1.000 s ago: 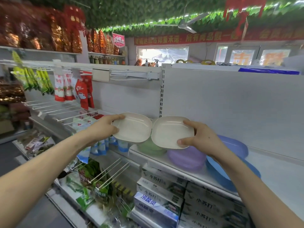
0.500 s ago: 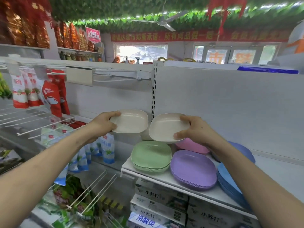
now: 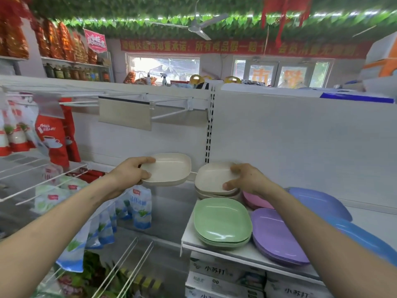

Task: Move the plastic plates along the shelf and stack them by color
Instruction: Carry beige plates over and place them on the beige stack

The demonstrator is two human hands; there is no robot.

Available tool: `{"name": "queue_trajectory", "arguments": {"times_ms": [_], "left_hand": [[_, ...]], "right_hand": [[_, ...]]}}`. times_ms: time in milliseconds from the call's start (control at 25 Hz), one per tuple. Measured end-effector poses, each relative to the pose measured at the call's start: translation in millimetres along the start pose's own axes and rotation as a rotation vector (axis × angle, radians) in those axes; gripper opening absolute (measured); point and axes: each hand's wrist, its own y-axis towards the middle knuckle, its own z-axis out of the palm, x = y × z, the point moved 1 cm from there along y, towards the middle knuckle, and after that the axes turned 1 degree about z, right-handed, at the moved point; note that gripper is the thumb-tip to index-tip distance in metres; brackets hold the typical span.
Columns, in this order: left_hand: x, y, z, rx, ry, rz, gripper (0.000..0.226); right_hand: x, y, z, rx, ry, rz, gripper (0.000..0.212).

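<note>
- Starting nearest me, the green stack [image 3: 222,222] and the purple stack [image 3: 277,235] lie at the front edge of the shelf [image 3: 214,249], hollows up.
- My left hand [image 3: 131,175] grips a cream plate [image 3: 169,169] by its left rim, thumb on top. It is in the air left of the shelf, hollow up, long axis running left to right.
- My right hand [image 3: 247,179] curls round the right rim of a second cream plate [image 3: 212,177]. It lies hollow up on the cream stack [image 3: 217,194], far left on the shelf, behind the green.
- Half a second ago both plates hung almost touching; now they are apart, and the right one has come down onto the stack.
</note>
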Motion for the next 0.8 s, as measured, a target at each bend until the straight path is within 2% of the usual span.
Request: {"name": "queue_trajectory", "arguments": {"times_ms": [120,240,400,480,640,800], "left_hand": [[-8,11,0,0.045,0.03,0.04,0.05],[-20,23,12,0.112,0.041,0.1,0.051],[-41,39,49,0.204,0.056,0.179,0.051],[-49,50,70,0.267,0.099,0.225,0.054],[-50,69,111,0.367,0.314,0.319,0.064],[-41,76,133,0.36,0.545,0.331,0.077]], "right_hand": [[-1,5,8,0.011,-0.148,0.047,0.07],[-8,5,15,-0.029,-0.17,0.089,0.072],[-20,-7,-1,-0.222,-0.086,0.091,0.045],[-24,-24,-16,-0.314,-0.098,0.106,0.042],[-31,-71,-44,-0.49,-0.071,0.149,0.033],[-40,-102,-58,-0.607,-0.04,0.168,0.028]]}}
